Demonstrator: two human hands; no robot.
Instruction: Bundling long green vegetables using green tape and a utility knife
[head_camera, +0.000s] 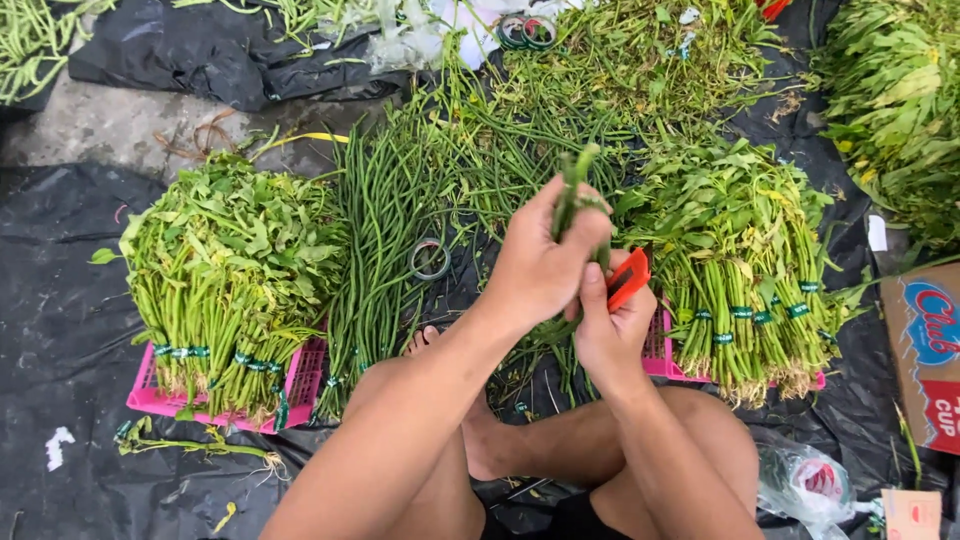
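My left hand (545, 262) grips a small bunch of long green beans (572, 185), its tips sticking up above my fingers. My right hand (612, 325) sits just below and to the right, closed on a red-orange tape dispenser (628, 278) pressed against the bunch. Both hands hover over my crossed legs, above a spread of loose long beans (385, 230) on black plastic sheeting (60, 290).
Tied bunches of leafy greens lie on a pink crate at left (300, 385) and another at right (655, 355). A roll of green tape (430, 259) rests among the beans. More greens are piled at top and right. A cardboard box (925, 350) stands at right.
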